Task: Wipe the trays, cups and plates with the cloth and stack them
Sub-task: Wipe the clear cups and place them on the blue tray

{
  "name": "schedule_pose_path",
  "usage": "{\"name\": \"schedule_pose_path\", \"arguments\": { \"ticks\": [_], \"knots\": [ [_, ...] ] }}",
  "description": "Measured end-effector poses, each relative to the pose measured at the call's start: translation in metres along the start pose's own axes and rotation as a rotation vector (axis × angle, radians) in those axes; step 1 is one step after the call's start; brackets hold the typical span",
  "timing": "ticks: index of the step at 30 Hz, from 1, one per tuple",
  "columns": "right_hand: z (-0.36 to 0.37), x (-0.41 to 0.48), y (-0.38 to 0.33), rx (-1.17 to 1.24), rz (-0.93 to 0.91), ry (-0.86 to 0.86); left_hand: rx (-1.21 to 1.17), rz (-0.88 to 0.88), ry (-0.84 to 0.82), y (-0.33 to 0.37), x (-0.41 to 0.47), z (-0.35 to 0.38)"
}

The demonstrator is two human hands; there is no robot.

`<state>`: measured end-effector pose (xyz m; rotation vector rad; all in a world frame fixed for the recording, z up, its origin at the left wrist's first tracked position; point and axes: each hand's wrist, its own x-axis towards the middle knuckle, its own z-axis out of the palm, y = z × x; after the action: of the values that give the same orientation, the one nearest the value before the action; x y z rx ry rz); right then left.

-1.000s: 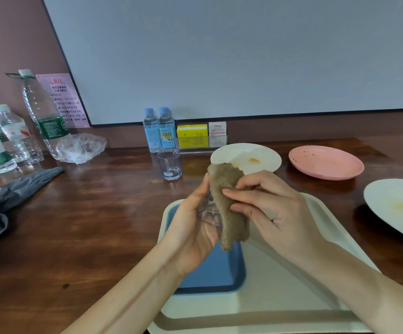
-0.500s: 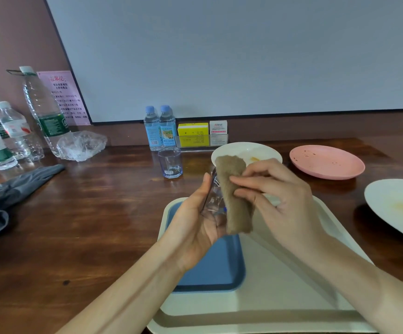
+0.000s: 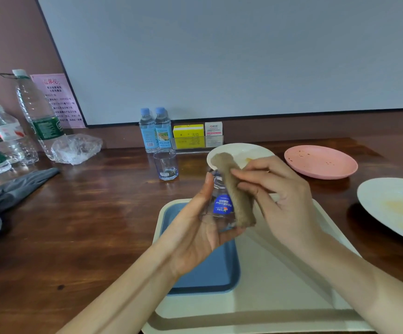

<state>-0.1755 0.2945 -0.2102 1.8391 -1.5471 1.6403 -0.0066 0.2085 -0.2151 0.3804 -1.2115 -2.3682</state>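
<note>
- Clear cup (image 3: 221,206), blue label, tilted, in the air above the far end of the trays.
- Gripped by left hand (image 3: 193,232): thumb up along the cup's left side, remaining fingers curled beneath it.
- Brown cloth (image 3: 234,189), rolled long, pressed on the cup's right side; upper end poking above the cup.
- Pinched by right hand (image 3: 284,201): fingers bent onto the roll, thumb not visible.
- Blue tray (image 3: 210,273) lying in the left part of cream tray (image 3: 280,297); both on wooden table (image 3: 87,225), near side, under the hands.
- Second clear cup (image 3: 166,165) upright on the table, far-left of the hands, just near of two small water bottles (image 3: 156,130).
- White plate (image 3: 244,149), yellow smear, far side, partly behind the cloth.
- Pink plate (image 3: 321,161), dark specks, to its right.
- Another white plate (image 3: 393,206), yellow-smeared, at right edge, cut off by frame.
- Grey fabric (image 3: 15,189) and larger bottles (image 3: 39,112) at far left.
</note>
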Motion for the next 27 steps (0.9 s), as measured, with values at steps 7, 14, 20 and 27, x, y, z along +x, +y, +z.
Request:
{"name": "schedule_pose_path", "arguments": {
  "ticks": [7, 14, 20, 27],
  "knots": [
    [-0.008, -0.008, -0.011, 0.078, 0.096, -0.046, 0.325, 0.154, 0.021, 0.001, -0.005, 0.000],
    [-0.016, -0.007, -0.022, 0.129, 0.019, -0.209, 0.699, 0.221, 0.068, 0.002, -0.014, 0.007],
    [-0.016, 0.000, -0.020, -0.036, -0.011, -0.295, 0.828, 0.366, 0.138, -0.001, -0.011, 0.007],
    [-0.012, -0.013, -0.026, -0.179, -0.041, -0.112, 0.868, 0.526, 0.240, -0.005, -0.003, -0.003]
  ]
}}
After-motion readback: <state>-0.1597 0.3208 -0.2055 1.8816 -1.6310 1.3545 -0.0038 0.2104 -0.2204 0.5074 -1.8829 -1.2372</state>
